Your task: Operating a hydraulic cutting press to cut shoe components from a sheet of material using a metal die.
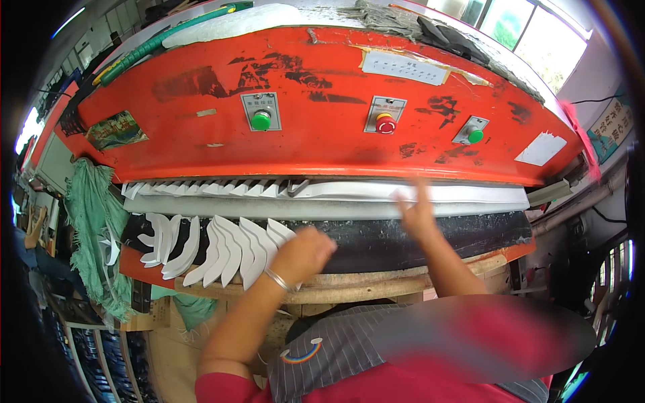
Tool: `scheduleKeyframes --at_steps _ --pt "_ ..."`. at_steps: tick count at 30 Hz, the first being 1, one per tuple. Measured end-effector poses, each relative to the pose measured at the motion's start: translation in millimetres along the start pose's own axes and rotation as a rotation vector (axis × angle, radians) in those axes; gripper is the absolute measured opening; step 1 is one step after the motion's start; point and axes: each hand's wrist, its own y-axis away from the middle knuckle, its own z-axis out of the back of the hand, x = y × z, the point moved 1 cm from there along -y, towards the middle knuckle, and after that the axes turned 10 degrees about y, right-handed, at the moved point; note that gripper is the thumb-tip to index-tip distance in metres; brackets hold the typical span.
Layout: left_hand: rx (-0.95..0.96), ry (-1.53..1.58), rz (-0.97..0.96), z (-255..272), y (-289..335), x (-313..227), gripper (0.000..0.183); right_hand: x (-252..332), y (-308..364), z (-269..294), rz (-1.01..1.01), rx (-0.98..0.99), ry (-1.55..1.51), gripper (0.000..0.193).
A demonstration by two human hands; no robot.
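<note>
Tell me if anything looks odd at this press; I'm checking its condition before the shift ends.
Yes: the red machine housing is worn, with black smears and peeling tape around its paper labels. Rags lie heaped on top. The white cut pieces by the left hand are fanned in an uneven, overlapping row. The right hand is blurred.

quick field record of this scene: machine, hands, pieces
machine: red press with two green buttons and one red button
bed: black bed under a white plate
pieces: white curved pieces in a row at bed's left
left hand: left hand closed, at the row's right end, bracelet on wrist
right hand: right hand blurred, fingers spread, at the plate's edge
</note>
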Motion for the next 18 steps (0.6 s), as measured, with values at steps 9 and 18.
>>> scheduleKeyframes --at_steps 9,18 --pt "-0.012 -0.015 -0.044 -86.1 74.0 7.7 0.015 96.6 127.2 -30.3 0.502 0.671 0.080 0.046" --pt "-0.147 -0.137 -0.141 -99.6 76.2 38.1 0.014 101.7 124.1 -42.4 0.513 0.597 0.186 0.027"
